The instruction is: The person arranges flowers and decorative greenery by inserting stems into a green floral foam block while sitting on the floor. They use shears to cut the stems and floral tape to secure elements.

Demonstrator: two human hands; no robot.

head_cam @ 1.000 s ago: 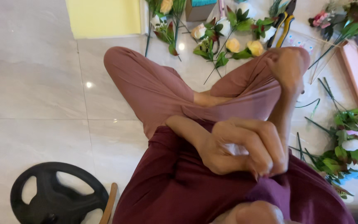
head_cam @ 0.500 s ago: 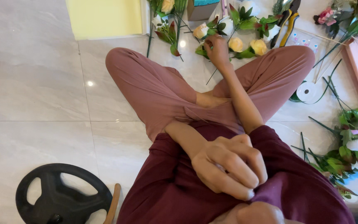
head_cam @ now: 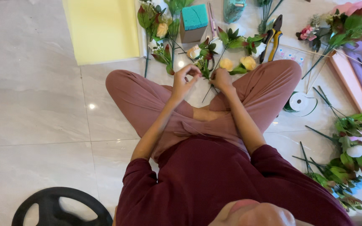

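The pale tiled floor (head_cam: 34,109) takes most of the room, and its left half is wide and bare, so there is much free space on that side. The person sits cross-legged on it, knees spread to both sides. A yellow sheet (head_cam: 103,29) lies flat at the top, its right edge just beside a bunch of artificial flowers (head_cam: 158,31). At the bottom left edge a black round wheel-shaped object (head_cam: 59,207) is cut by the frame. On the right the space is crowded: a pink board (head_cam: 350,79) runs along the edge, leafy green stems (head_cam: 348,142) lie scattered next to the right knee, and a white ribbon spool (head_cam: 299,101) rests just beside that knee. In front of the knees stand a block with a teal top (head_cam: 193,23) and yellow-handled pliers (head_cam: 273,35).

Both hands meet over the gap between the knees, near the flowers on the floor. The left hand (head_cam: 184,79) has its fingers curled and pinched together at the tips, apparently on a thin flower stem (head_cam: 209,90). The right hand (head_cam: 221,78) is closed around the same stem, just under a cream rose (head_cam: 226,64). The stem goes down diagonally between the two hands, toward the person's lap.
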